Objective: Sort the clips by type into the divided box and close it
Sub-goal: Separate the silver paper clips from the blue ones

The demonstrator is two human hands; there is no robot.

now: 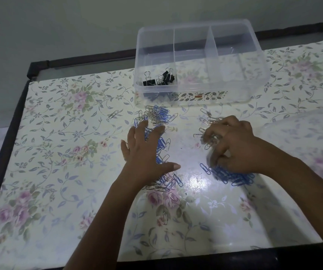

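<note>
A clear divided box (199, 88) stands open at the back of the table, with black binder clips (161, 78) in its left compartment. A mixed heap of blue and silver paper clips (157, 114) runs down the middle, and my left hand (147, 152) rests flat on it with fingers spread. My right hand (232, 145) hovers with fingers curled between a small group of silver clips (207, 121) and a pile of blue clips (232, 177). It is blurred, so whether it holds a clip is unclear.
The table carries a glossy floral cover (59, 152) inside a dark frame. The clear lid (302, 129) lies at the right. Single silver clips lie apart, one at the left (113, 114) and one near the front (165, 216).
</note>
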